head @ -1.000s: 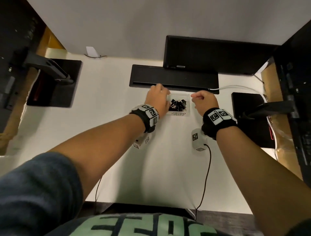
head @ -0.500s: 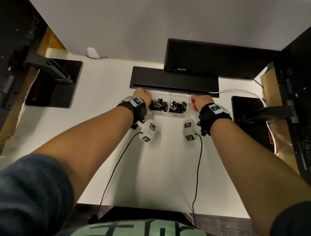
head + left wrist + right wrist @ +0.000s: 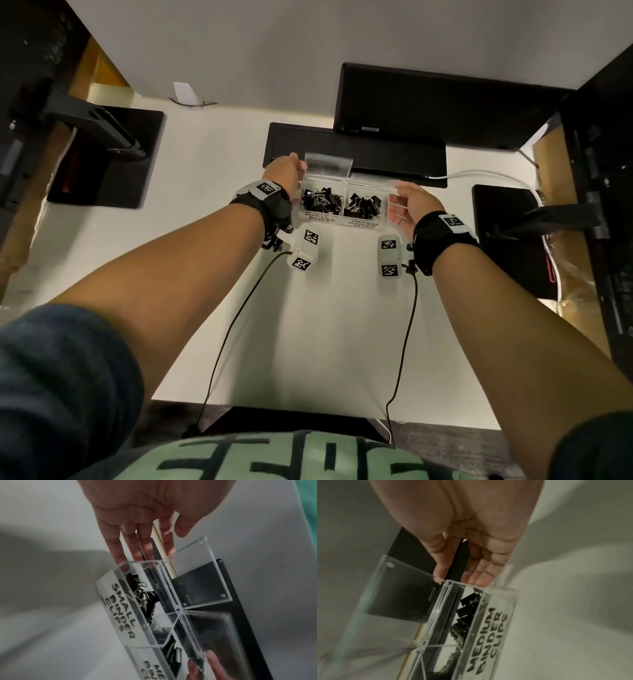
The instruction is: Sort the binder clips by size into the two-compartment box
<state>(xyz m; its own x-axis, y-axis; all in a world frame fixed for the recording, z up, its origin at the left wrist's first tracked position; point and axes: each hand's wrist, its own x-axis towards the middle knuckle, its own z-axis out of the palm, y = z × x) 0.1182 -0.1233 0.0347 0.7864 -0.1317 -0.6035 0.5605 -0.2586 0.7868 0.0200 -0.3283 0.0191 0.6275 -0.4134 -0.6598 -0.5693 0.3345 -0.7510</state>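
The clear two-compartment box (image 3: 344, 205) sits on the white desk (image 3: 325, 325) between my hands, both halves holding heaps of black binder clips (image 3: 322, 201). On its near face I read "SMALL BINDER CLIPS" (image 3: 123, 608) on the half by my left hand and "MEDIUM BINDER CLIPS" (image 3: 488, 632) on the half by my right. The left lid (image 3: 328, 165) stands raised on its hinge; the right lid (image 3: 371, 185) looks blurred and partly lifted. My left hand (image 3: 284, 176) is at the box's left end, fingers (image 3: 118, 543) straight and relaxed, tips at the wall and the lid's edge, gripping nothing. My right hand (image 3: 409, 207) is at the right end, palm open, thumb and fingertips (image 3: 477, 577) touching the top corner by the lid. Just past my fingers lies a black keyboard (image 3: 356, 154), behind it a dark monitor (image 3: 445, 106). Below each wrist hangs a small tagged camera block (image 3: 306, 251) with a black cable (image 3: 233, 325) trailing toward me.
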